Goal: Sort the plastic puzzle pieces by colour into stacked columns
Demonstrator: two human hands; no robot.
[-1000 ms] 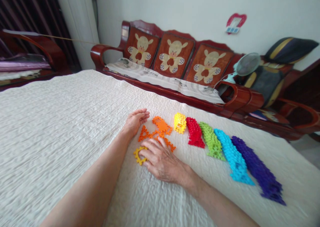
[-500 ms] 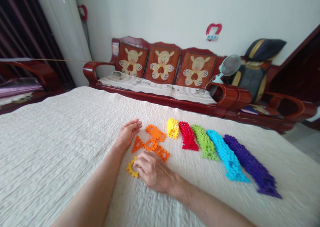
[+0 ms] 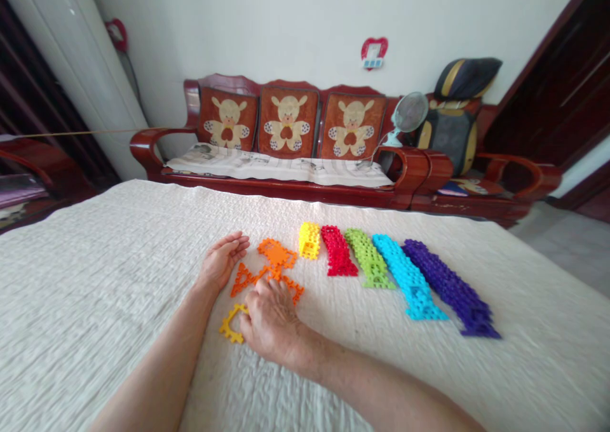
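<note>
My left hand (image 3: 223,258) rests on its edge on the bedspread with fingers stretched out, holding nothing, left of several flat orange interlocking pieces (image 3: 275,252). One is an orange triangle (image 3: 241,278). My right hand (image 3: 272,323) reaches over the near orange pieces, fingers bent down among them. Its fingertips are hidden, so what they grip cannot be made out. Beside its thumb lies an open yellow toothed frame (image 3: 230,325), partly covered by the hand. Right of the orange group stands a short yellow stack (image 3: 309,240) of similar pieces.
Longer rows of red (image 3: 338,252), green (image 3: 369,258), light blue (image 3: 408,278) and purple pieces (image 3: 450,289) slant across the white bedspread (image 3: 119,279). Behind it are a wooden sofa (image 3: 286,189) with bear cushions, a small fan (image 3: 410,113) and a massage chair pad (image 3: 450,136).
The camera view has turned slightly to the right. My right hand has moved a little forward over the orange pieces, leaving more of the yellow frame showing. My left hand stays beside them.
</note>
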